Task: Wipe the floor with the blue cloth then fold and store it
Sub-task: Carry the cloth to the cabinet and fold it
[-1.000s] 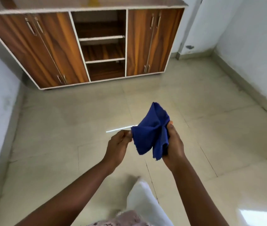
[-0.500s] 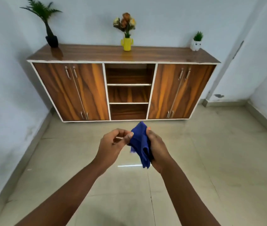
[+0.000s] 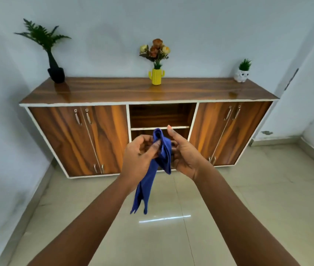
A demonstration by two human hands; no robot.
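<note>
Blue cloth (image 3: 162,150): bunched up between both hands, tail dangling above the floor (image 3: 229,217)
Left hand (image 3: 140,156): pinching cloth
Right hand (image 3: 183,150): loosely curled, touching cloth
Cabinet (image 3: 66,135): middle shelves bare
Yellow vase (image 3: 156,76): flowers

Two bare forearms reach up from the bottom edge, no sleeves covering them as far as they show. The left hand (image 3: 140,156) and right hand (image 3: 184,152) wear no gloves, rings, watch or bands.

Blue cloth (image 3: 161,156) hangs crumpled, tail dangling down.
</note>
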